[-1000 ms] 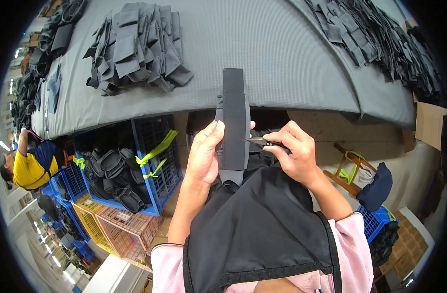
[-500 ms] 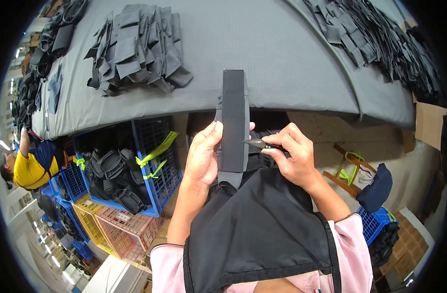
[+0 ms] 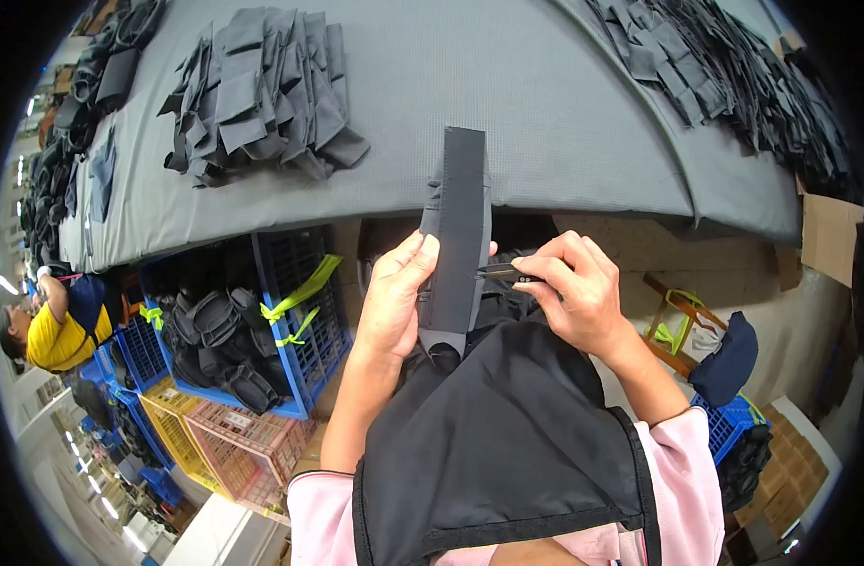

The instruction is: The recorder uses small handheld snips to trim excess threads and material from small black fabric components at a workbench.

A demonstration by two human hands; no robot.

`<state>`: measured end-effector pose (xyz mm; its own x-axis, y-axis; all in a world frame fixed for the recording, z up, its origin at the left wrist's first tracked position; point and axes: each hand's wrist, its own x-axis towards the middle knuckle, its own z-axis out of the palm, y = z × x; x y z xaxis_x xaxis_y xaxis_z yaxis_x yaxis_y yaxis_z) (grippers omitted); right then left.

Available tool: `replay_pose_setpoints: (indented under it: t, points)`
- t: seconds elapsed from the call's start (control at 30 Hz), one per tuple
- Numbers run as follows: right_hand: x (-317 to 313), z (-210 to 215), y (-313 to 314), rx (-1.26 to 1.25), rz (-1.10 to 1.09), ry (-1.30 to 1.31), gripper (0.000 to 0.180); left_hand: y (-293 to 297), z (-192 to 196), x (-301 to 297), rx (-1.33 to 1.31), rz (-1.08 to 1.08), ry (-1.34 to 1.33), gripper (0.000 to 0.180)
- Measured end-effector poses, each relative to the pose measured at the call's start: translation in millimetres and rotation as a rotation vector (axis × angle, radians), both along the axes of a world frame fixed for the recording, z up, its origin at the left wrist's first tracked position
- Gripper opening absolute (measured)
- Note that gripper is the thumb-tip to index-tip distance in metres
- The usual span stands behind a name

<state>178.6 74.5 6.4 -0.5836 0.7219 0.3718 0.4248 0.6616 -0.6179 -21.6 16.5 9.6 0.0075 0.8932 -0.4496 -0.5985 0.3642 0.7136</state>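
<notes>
While your left hand (image 3: 394, 302) clamps the black fabric strip (image 3: 458, 236) upright, your right hand (image 3: 573, 297) pinches small snips (image 3: 501, 273) against its edge, keeping that edge steady and exposed.

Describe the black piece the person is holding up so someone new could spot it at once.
Just below the near edge of the grey table, the left hand holds an upright black fabric strip. Unlike the heaped pieces on the table, it stands alone, between both hands.
</notes>
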Motion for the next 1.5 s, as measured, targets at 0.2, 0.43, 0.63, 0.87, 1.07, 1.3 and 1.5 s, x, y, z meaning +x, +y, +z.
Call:
replay_pose_setpoints:
  t: [0.2, 0.43, 0.63, 0.87, 1.07, 1.3, 1.5]
  points:
    - [10, 9, 22, 0.014, 0.280, -0.087, 0.035, -2, -3, -4, -0.079, -0.118, -0.095, 0.031]
    - [5, -11, 23, -0.603, 0.384, 0.276, 0.027, -5, -11, -8, -0.115, -0.120, -0.030, 0.032]
    - [1, -25, -9, -1.291, 0.222, 0.673, 0.024, 0, -11, 1, -0.039, -0.064, -0.014, 0.038]
    - [8, 9, -11, -0.541, -0.002, 0.166, 0.027, 1, -7, 1, -0.014, -0.061, 0.003, 0.035]
    - [3, 6, -13, -0.308, -0.037, 0.090, 0.025, 2, -5, 6, -0.012, -0.028, 0.001, 0.036]
    - [9, 0, -20, -0.193, -0.110, 0.100, 0.025, 0, -6, 4, -0.007, -0.019, -0.027, 0.038]
    - [5, 7, -15, -0.192, -0.075, 0.032, 0.024, 1, -5, 6, -0.003, -0.011, 0.013, 0.037]
